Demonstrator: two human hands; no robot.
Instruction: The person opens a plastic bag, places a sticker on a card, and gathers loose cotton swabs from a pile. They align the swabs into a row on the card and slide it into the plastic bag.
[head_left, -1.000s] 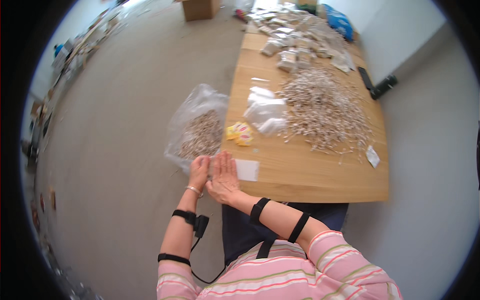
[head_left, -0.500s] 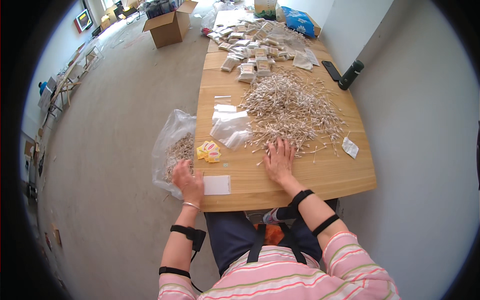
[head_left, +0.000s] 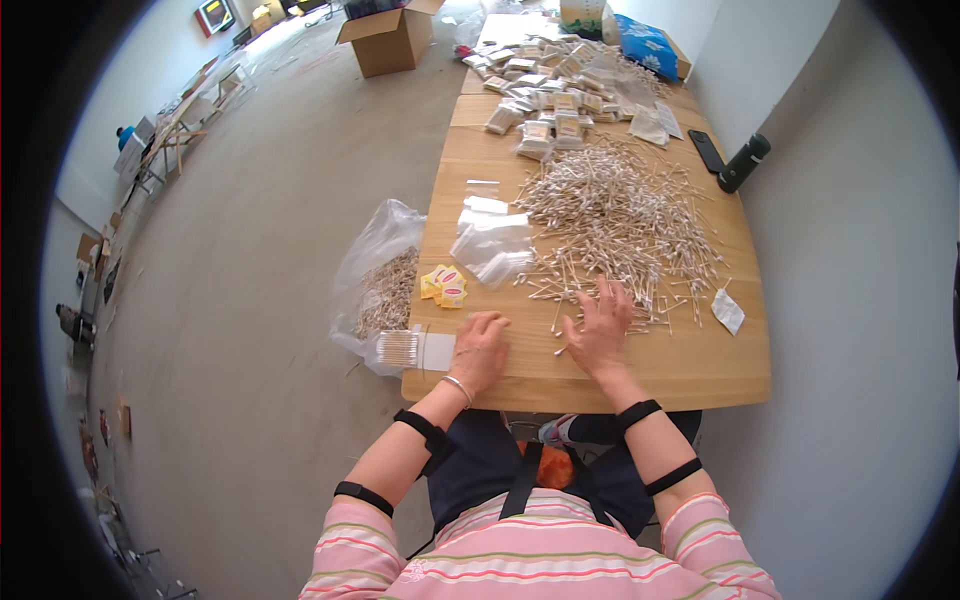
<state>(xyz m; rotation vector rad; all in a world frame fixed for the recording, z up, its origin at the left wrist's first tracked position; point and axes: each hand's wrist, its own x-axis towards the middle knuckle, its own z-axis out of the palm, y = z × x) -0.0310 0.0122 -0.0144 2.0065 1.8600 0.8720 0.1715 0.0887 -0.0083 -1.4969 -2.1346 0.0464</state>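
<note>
The right hand (head_left: 602, 328) has fingers spread apart at the near side of a loose heap of white-tipped wooden cotton swabs (head_left: 615, 205), while the left hand (head_left: 481, 350), fingers bent, any hold impossible to make out, is just right of a flat white rectangular card (head_left: 438, 352) on the tan wooden table (head_left: 690, 370)

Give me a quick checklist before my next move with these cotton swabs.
1. Right hand open: ok, spread at the near edge of the loose pile of white-tipped cotton swabs.
2. Left hand empty: cannot tell, its palm is hidden.
3. Neat row of beige-stemmed swabs fully on the brown wooden table: not ok, it juts past the left edge.
4. Thin transparent plastic bags apart from both hands: ok.
5. Dark green cylindrical bottle apart from both hands: ok.
</note>
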